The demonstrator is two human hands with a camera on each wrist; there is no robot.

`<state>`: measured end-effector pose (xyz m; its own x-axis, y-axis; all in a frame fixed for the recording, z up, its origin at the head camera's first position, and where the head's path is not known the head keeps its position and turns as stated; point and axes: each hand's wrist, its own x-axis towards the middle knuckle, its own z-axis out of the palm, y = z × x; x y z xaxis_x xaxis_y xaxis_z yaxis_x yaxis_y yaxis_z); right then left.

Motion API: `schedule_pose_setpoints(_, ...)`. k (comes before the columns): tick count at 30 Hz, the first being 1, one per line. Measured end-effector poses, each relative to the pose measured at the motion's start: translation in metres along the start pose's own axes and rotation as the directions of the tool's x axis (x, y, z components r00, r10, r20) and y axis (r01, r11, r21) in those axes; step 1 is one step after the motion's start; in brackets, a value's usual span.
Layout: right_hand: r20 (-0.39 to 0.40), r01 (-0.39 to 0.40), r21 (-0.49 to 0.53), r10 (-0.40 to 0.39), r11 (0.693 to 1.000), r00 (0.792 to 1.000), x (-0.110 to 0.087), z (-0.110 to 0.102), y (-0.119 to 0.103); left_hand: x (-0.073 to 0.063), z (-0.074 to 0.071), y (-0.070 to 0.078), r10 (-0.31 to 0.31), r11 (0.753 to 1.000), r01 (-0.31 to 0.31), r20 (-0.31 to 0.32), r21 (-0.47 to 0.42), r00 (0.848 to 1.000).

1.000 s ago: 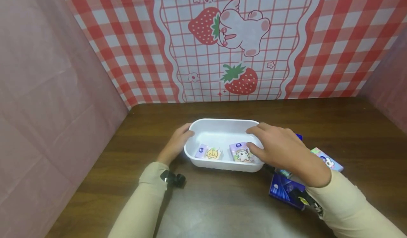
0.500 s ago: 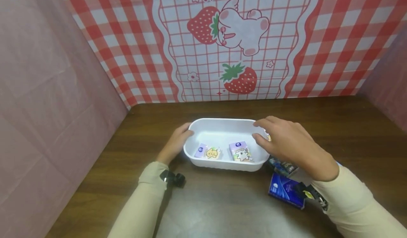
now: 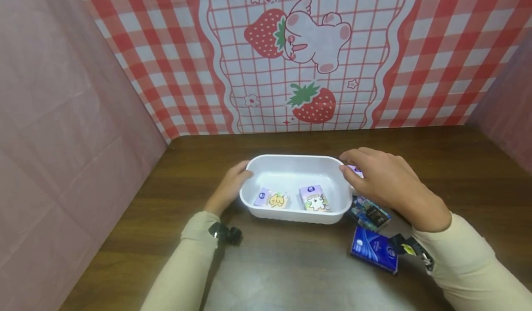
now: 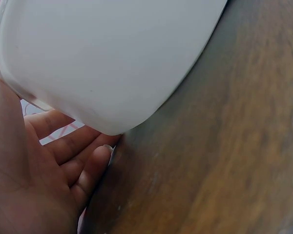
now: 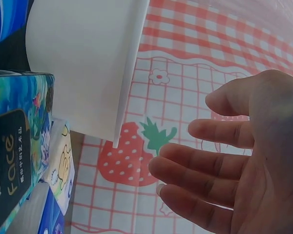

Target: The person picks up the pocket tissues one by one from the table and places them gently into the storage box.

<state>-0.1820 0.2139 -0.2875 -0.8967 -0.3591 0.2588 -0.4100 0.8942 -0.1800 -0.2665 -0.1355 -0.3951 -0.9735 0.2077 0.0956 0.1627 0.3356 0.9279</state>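
Observation:
A white oval plastic basin [image 3: 296, 216] stands on the table in the head view. My left hand [image 3: 228, 186] holds its left end, thumb at the rim and fingers along the outer wall, as the left wrist view shows. Inside lie two small tissue packs with cartoon dogs: one with a yellow dog [image 3: 277, 200], one with a white dog [image 3: 315, 198]. My right hand [image 3: 386, 177] hovers past the basin's right end, fingers spread, holding nothing. In the right wrist view it is apart from the basin. Partly hidden below it is a purple pack [image 3: 356, 170].
Right of the basin lie a dark floral pack [image 3: 371, 212] and a blue tissue pack [image 3: 375, 250]. The right wrist view also shows a yellow-dog pack [image 5: 62, 168] and another blue item [image 5: 51, 217]. A checked strawberry cloth [image 3: 183, 71] hangs behind the wooden table [image 3: 137, 218].
My right hand has moved right, from over the basin's right end to beyond it. More of the floral and purple packs shows. The left hand keeps its hold.

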Motion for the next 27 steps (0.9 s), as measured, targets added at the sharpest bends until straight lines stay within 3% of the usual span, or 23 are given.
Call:
schedule_pose_setpoints(5, -0.01, 0.0, -0.006, 0.0, 1.0, 1.0, 0.0, 0.001, 0.001, -0.003, -0.001, 0.005, -0.001, 1.0, 0.001, 0.008, -0.011, 1.0)
schedule_pose_setpoints(27, -0.014, -0.015, 0.004, 0.015, 1.0, 1.0, 0.004, 0.006, 0.01, 0.0, -0.002, 0.0, -0.003, 1.0, 0.003, 0.003, 0.001, 1.0)
